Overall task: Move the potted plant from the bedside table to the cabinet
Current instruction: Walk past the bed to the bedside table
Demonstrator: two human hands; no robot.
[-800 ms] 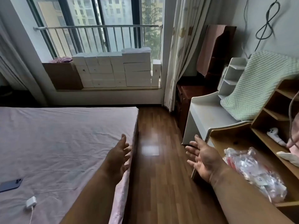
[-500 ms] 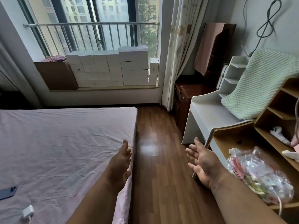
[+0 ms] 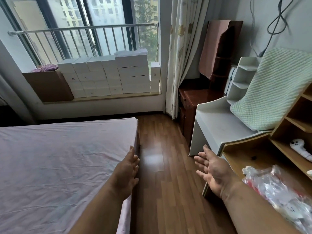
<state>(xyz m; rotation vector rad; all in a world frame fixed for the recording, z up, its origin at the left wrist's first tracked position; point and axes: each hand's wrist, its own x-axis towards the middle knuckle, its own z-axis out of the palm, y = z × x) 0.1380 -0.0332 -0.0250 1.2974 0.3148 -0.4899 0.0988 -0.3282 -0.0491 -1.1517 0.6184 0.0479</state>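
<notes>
Head view looked down a strip of wood floor [image 3: 162,166] with the bed [image 3: 59,166] as landmark. Left hand [image 3: 126,173] hung over the bed's right edge, fingers [image 3: 135,159] spread and empty, palm turned inward. Right hand [image 3: 214,171] was held well right of the bed, over the floor, palm up and inward, fingers loose and apart, gripping nothing. Both hands pointed toward the window [image 3: 84,31] beyond the bed's far end. Potted plant could not be seen anywhere in frame, so its place, long axis and facing could not be told. Right of the bed across the floor stood a white table [image 3: 219,125], and nearer, a wooden shelf unit [image 3: 253,149] carrying a crumpled plastic bag [image 3: 273,191].
</notes>
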